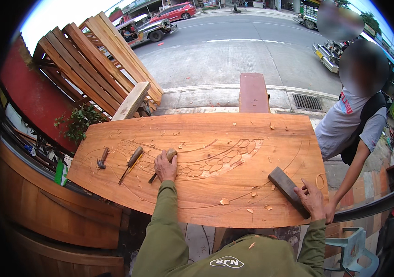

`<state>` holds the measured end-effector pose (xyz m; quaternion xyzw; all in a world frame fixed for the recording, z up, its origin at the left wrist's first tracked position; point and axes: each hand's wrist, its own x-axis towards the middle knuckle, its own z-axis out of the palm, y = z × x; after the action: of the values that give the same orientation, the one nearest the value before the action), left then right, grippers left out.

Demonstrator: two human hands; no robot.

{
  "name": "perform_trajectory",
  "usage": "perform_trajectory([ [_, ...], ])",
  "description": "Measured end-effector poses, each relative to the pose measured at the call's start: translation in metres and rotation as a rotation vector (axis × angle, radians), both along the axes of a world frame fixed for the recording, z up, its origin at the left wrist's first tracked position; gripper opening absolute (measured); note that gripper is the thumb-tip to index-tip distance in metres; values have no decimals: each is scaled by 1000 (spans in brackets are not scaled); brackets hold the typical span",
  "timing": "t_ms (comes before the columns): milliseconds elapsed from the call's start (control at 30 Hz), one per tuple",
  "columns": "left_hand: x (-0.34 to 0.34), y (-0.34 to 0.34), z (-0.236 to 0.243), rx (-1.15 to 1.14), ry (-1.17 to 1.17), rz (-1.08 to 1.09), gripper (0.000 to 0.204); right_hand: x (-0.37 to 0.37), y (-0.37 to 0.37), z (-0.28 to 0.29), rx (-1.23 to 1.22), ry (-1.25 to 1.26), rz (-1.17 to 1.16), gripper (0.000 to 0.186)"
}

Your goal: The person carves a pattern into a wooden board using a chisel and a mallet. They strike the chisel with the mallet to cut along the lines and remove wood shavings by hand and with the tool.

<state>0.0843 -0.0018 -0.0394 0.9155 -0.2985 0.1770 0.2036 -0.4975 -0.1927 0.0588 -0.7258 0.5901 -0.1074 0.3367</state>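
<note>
A large wooden panel [206, 203] with a carved leaf-and-scroll band lies before me. Near its middle, my left hand [165, 167] is closed round a chisel; its wooden handle end [172, 153] and dark blade [152, 178] stick out. My right hand [311, 198] lies at the panel's right end, fingers apart, against the side of a long dark rectangular block [285, 186]. Left of my left hand lie another chisel [134, 157] with a wooden handle, a yellow pencil [135, 163] beside it, and a small hammer [103, 158].
Wood shavings [224, 201] are scattered over the panel. A person [351, 120] in a grey shirt stands at the right, one hand [330, 212] by the panel's edge. Wooden frames [81, 64] lean at the back left. A plastic stool [356, 249] stands lower right; vehicles line the road.
</note>
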Motion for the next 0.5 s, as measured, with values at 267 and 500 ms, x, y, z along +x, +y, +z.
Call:
perform_trajectory([
  [267,-6,-11,-4,-23,1,-8,64,27,-54,-80,-650,24,162,58],
  [500,-3,-8,-2,-15,32,3,64,29,-45,-69,-466,-73,146,45],
])
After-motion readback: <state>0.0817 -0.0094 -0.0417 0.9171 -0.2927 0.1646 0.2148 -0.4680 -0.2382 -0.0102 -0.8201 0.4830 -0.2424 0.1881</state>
